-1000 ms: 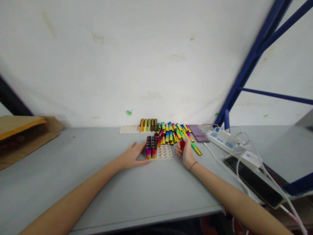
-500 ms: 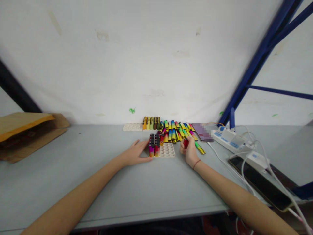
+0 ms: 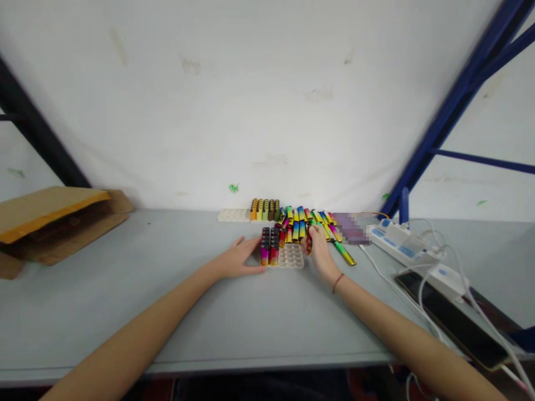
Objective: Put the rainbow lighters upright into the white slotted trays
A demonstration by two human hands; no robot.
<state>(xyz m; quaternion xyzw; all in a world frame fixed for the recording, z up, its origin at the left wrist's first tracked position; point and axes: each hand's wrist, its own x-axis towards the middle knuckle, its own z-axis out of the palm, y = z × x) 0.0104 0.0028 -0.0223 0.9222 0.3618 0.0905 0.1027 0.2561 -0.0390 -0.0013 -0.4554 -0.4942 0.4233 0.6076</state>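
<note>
A white tray with round holes (image 3: pixel 291 257) lies on the table before me. Upright lighters with black tops (image 3: pixel 270 248), purple to red and orange below, stand in its left part. My left hand (image 3: pixel 240 259) is around the tray's left end, thumb at the front corner; its other fingertips are partly hidden behind the lighters. Just right of the tray, my right hand (image 3: pixel 320 250) is closed on a red lighter (image 3: pixel 308 243), held between thumb and fingers. Shiny multicoloured lighters (image 3: pixel 298 229) lie in a pile behind, and one green-yellow lighter (image 3: pixel 345 253) lies right of that hand.
Against the wall stand a second white tray (image 3: pixel 234 215) and upright yellow to brown lighters (image 3: pixel 264 210). At right are a purple phone-like slab (image 3: pixel 351 228), a power strip (image 3: pixel 393 242), white cables and a black phone (image 3: pixel 451 317). A brown paper bag (image 3: pixel 62 223) lies at left.
My right hand has moved left with the red lighter, closer to the tray. The left hand keeps its place at the tray. The whole view has shifted slightly.
</note>
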